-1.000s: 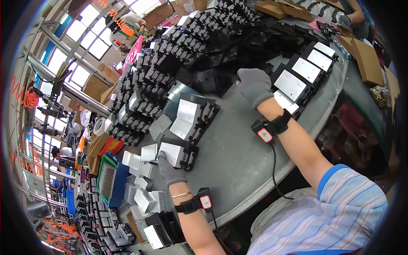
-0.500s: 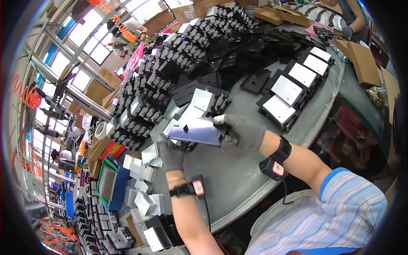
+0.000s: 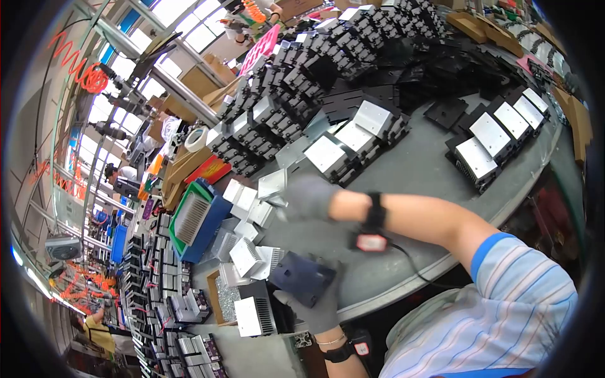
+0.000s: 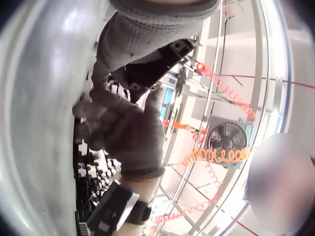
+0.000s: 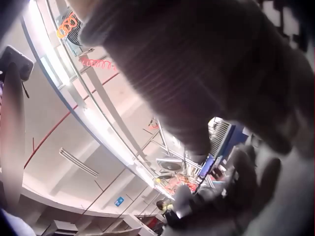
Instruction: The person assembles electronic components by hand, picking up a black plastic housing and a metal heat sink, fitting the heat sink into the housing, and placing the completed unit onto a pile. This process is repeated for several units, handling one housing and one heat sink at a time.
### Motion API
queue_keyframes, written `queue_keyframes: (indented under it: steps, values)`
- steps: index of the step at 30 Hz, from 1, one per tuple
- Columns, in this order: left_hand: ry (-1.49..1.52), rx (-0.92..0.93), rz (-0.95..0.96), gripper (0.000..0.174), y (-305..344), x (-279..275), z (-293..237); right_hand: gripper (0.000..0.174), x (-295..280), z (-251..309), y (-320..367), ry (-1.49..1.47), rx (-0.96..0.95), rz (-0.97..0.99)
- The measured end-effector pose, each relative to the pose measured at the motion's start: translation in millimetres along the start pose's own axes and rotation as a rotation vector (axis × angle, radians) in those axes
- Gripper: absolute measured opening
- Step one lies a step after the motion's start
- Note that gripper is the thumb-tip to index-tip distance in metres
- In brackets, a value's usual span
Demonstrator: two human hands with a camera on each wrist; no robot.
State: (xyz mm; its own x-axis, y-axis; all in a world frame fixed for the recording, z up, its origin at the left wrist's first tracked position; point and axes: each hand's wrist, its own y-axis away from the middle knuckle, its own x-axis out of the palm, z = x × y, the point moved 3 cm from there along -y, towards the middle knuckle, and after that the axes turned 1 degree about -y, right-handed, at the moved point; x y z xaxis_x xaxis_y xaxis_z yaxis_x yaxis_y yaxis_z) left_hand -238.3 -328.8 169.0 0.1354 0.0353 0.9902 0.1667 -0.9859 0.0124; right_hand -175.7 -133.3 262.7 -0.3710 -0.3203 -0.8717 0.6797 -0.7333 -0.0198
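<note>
The left hand (image 3: 318, 312) had its grip closed on a dark plate (image 3: 302, 277), thumb along its edge, at the near left of the tabletop (image 3: 419, 157). The plate hid part of a silver finned block (image 3: 270, 259) behind it. The right hand (image 3: 309, 197), blurred, was farther off beside loose silver blocks (image 3: 242, 198), its grip loose with thumb and fingers apart; whether it touched a block could not be told. The right forearm (image 3: 428, 214) stretched across the tabletop, in front of the middle row of silver-topped blocks (image 3: 354, 135). Another such row (image 3: 498, 135) stood at the far right, a black flat piece (image 3: 445, 113) lying just left of it. Stacked black parts (image 3: 271, 113) crowded the far left, with a heap of dark plates (image 3: 435, 69) beyond. Left of the loose blocks sat a blue bin (image 3: 214, 223) with a green inside; nearer were a carton (image 3: 217, 302) of small bits and a black-finned block (image 3: 252, 316).
</note>
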Motion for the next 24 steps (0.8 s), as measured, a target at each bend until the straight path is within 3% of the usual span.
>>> queue_keyframes:
  steps: [1, 3, 4, 6, 7, 9, 12, 16, 18, 20, 24]
  values:
    - [-0.152, -0.003, -0.163, 0.085, 4, -4, 0, 0.028, -1, 2, -32, -0.095, -0.134, -0.246]
    - [-0.184, -0.02, -0.181, 0.084, 7, -6, 6, 0.041, 17, 2, -94, 0.216, -0.064, -0.338]
    - [-0.214, -0.047, -0.199, 0.082, 8, -6, 9, 0.039, 27, -5, -103, 0.272, -0.084, -0.501]
    - [-0.218, -0.052, -0.203, 0.079, 9, -3, 7, 0.034, 51, -21, -127, 0.357, 0.001, -0.199]
    - [-0.239, -0.047, -0.202, 0.078, 10, -4, 4, 0.03, 40, -16, -104, 0.372, -0.014, -0.233]
    - [-0.238, -0.045, -0.207, 0.076, 11, -5, 3, 0.031, 30, -19, -74, 0.369, -0.092, -0.067]
    - [-0.318, -0.028, -0.215, 0.075, 13, -4, 1, 0.04, 39, -31, -6, 0.367, -0.318, 0.018]
    - [-0.278, -0.028, -0.174, 0.07, 15, -5, 0, 0.059, 36, -36, 31, 0.368, -0.352, 0.237]
    - [-0.264, -0.063, -0.129, 0.072, 13, -6, 1, 0.06, 25, -36, 37, 0.494, -0.405, 0.226]
    - [-0.294, -0.049, -0.16, 0.073, 16, 3, 5, 0.061, 8, -32, 47, 0.383, -0.521, 0.145]
    - [-0.265, -0.111, -0.157, 0.072, 5, 14, 13, 0.066, 6, -39, 56, 0.034, -0.517, 0.254]
